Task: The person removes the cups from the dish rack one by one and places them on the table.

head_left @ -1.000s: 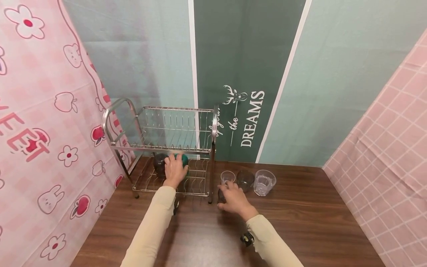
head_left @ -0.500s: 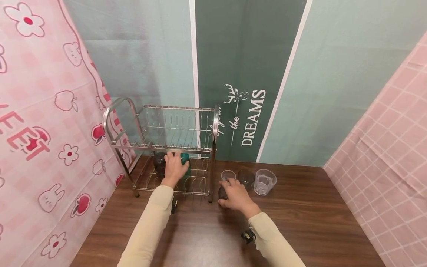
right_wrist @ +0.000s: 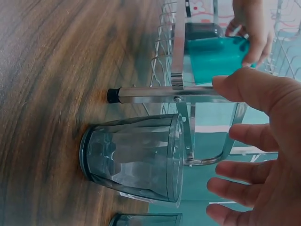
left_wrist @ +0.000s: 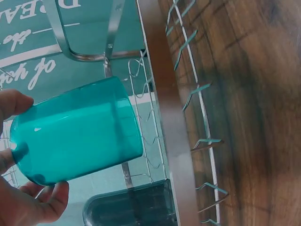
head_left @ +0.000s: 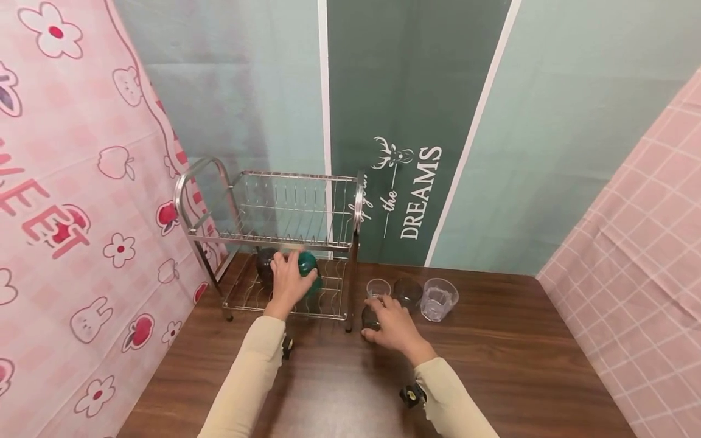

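Note:
In the lower tier of a metal dish rack (head_left: 274,245), my left hand (head_left: 288,283) grips a teal cup (left_wrist: 80,132) by its narrower base end, the wide mouth facing down to the wires. Beside it on that tier is a dark grey cup (left_wrist: 134,207), also base up. My right hand (head_left: 397,325) is spread, fingers apart, just above a smoky grey tumbler (right_wrist: 134,157) that stands upright on the table. In the right wrist view there is a gap between these fingers (right_wrist: 251,136) and the tumbler's rim.
Behind the right hand are a small clear cup (head_left: 378,288), another smoky tumbler (head_left: 408,294) and a clear tumbler (head_left: 439,300). The rack's leg (right_wrist: 146,94) stands close to the near tumbler. Its upper tier (head_left: 296,210) overhangs the left hand. Wall cloths enclose the table.
The teal cup has shifted slightly right and shows more beside the left hand. My right hand has eased back a little, uncovering more of the smoky tumbler. The head view has turned slightly.

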The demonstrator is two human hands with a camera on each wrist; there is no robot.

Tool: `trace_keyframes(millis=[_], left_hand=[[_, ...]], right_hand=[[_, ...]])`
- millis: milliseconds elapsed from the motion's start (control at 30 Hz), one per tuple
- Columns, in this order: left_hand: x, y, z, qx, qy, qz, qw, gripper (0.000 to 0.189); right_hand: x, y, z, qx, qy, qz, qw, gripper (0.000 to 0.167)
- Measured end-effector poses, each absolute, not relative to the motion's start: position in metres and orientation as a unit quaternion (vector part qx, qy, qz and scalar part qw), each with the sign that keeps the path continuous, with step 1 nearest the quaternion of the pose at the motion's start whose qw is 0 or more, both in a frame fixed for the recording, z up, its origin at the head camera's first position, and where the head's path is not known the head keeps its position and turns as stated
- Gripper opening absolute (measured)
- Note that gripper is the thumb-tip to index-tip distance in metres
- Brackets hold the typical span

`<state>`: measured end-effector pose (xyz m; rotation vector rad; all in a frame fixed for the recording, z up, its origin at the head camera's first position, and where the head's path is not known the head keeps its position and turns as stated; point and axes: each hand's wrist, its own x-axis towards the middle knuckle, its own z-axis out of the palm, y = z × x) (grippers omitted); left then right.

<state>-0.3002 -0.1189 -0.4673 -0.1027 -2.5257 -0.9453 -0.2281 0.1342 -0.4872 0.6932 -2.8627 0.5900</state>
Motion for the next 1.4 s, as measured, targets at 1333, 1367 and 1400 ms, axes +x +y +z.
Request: trace_keyframes(millis=[1333, 1367, 1400], left_hand=[[-0.239, -0.126, -0.488, -0.001, -0.845, -0.485, 0.225, 0.045], [-0.238, -0.126, -0.488, -0.003, -0.843, -0.489, 0.224, 0.045], [-0.236, -0.126, -0.489, -0.006, -0.842, -0.491, 0.224, 0.045]], right_hand=[[-0.202, 0.141, -0.493, 0.165, -0.829, 0.526, 0.096, 0.041], [-0.199, 0.14, -0.487, 0.164, -0.824, 0.535, 0.091, 0.041], [-0.196, 0.139, -0.482, 0.166, -0.82, 0.541, 0.086, 0.041]])
